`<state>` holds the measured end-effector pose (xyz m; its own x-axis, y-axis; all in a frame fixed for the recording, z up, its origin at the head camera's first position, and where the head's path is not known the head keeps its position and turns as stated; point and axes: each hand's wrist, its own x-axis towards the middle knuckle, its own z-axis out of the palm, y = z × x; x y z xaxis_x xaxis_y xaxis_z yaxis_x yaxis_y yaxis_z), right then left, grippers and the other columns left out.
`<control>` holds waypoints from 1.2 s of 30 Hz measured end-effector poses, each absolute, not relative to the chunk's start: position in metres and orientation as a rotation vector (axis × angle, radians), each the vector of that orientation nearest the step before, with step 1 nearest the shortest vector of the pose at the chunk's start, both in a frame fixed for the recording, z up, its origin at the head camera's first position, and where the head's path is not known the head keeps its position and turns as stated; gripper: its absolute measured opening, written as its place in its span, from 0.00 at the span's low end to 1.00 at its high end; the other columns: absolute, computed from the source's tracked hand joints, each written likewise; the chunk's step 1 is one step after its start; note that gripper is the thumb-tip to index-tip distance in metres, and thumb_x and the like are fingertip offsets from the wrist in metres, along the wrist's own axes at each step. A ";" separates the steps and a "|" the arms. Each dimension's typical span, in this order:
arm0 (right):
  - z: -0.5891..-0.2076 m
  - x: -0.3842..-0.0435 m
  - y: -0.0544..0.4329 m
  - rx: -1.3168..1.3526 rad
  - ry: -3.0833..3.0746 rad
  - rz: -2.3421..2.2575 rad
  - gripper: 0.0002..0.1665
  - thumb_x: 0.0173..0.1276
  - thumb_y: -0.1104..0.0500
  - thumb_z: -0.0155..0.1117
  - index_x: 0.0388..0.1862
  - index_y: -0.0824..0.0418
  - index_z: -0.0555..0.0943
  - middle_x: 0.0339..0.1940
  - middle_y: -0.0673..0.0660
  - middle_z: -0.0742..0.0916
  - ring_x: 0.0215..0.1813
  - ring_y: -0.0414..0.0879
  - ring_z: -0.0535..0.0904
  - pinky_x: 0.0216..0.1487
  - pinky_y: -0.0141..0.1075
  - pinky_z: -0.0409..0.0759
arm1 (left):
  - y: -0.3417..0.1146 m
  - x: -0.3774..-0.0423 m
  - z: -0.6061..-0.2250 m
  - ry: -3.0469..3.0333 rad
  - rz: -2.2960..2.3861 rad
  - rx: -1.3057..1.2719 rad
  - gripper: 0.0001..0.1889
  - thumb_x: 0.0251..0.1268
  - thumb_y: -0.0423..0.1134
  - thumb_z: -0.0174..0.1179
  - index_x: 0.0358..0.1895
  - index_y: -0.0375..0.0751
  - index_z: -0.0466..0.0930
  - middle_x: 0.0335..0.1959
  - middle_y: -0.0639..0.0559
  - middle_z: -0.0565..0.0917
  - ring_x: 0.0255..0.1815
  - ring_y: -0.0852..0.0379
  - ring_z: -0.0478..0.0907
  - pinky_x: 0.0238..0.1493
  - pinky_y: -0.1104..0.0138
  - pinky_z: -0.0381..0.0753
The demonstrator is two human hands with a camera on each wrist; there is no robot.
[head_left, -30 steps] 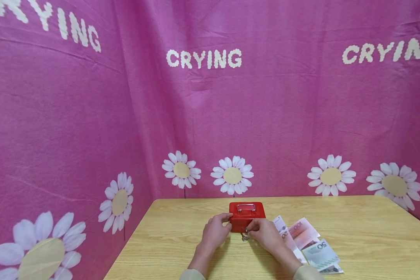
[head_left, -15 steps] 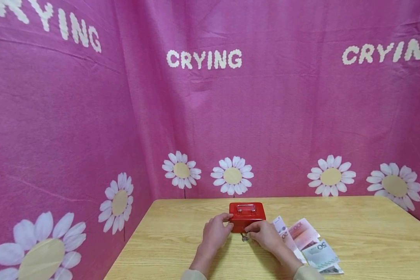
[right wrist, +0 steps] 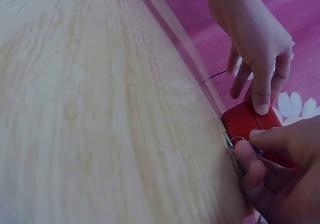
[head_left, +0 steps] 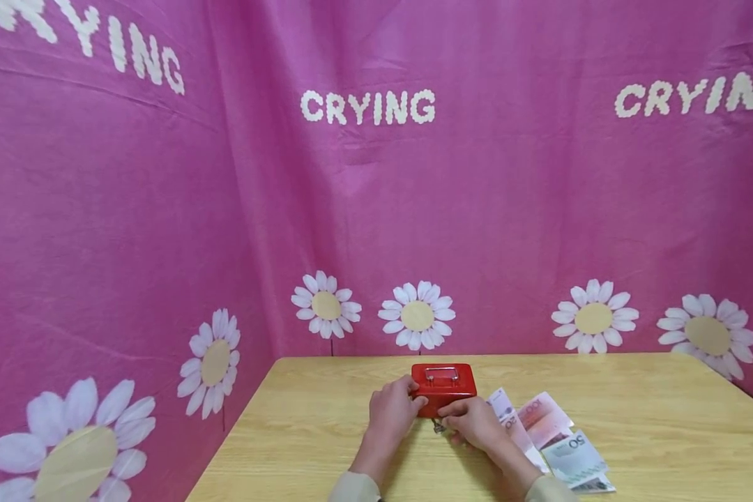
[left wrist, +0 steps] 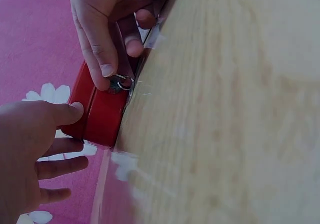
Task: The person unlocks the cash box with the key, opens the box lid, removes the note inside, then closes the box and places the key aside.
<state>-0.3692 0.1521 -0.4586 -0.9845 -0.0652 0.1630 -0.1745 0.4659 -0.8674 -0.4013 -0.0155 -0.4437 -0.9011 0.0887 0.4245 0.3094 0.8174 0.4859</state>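
A small red cash box (head_left: 427, 401) with a silver handle (head_left: 442, 374) on its lid stands on the wooden table, seen also in both wrist views. My left hand (head_left: 392, 411) grips its left front corner, thumb on the front by the lid seam and the other fingers along the side. My right hand (head_left: 477, 422) pinches a small key at the lock on the front face; its fingers mostly cover the key. From there a key ring (left wrist: 125, 84) hangs with more metal keys (right wrist: 228, 143) on it, low against the box front.
To the right of the box lie several banknotes, among them a pinkish 20 note (head_left: 517, 429), a red 100 note (head_left: 544, 417) and a green 50 note (head_left: 576, 457). The light wooden table (head_left: 301, 432) ends against a pink cloth (head_left: 496, 230) printed with daisies.
My left thumb has risen on the box front, and that hand sits slightly further right. My right fingers have turned a little at the lock. Box and banknotes stay in place.
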 end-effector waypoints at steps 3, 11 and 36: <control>-0.458 -0.369 0.153 0.204 -2.589 1.577 0.12 0.63 0.67 0.64 0.45 0.67 0.87 0.28 0.58 0.90 0.17 0.41 0.79 0.14 0.31 0.73 | -0.014 -0.400 -0.443 -2.611 -0.781 -0.294 0.12 0.57 0.46 0.72 0.41 0.46 0.86 0.35 0.54 0.89 0.32 0.57 0.81 0.38 0.63 0.76; -0.455 -0.366 0.153 0.141 -2.583 1.632 0.13 0.63 0.69 0.64 0.46 0.70 0.86 0.27 0.59 0.89 0.17 0.42 0.80 0.15 0.34 0.76 | -0.010 -0.400 -0.440 -2.626 -0.749 -0.283 0.14 0.56 0.47 0.72 0.42 0.46 0.86 0.35 0.54 0.88 0.32 0.59 0.77 0.40 0.63 0.76; -0.453 -0.361 0.151 0.143 -2.565 1.830 0.12 0.65 0.68 0.64 0.46 0.74 0.83 0.30 0.61 0.90 0.21 0.41 0.82 0.18 0.34 0.80 | -0.007 -0.399 -0.441 -2.624 -0.525 -0.306 0.15 0.56 0.51 0.72 0.39 0.47 0.83 0.33 0.53 0.89 0.31 0.56 0.81 0.40 0.63 0.73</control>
<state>-0.3610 0.1514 -0.4525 -0.9958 -0.0811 0.0422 -0.0663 0.3225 -0.9443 -0.3992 -0.0072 -0.4409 -0.8766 0.1257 0.4645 0.2947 0.9033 0.3117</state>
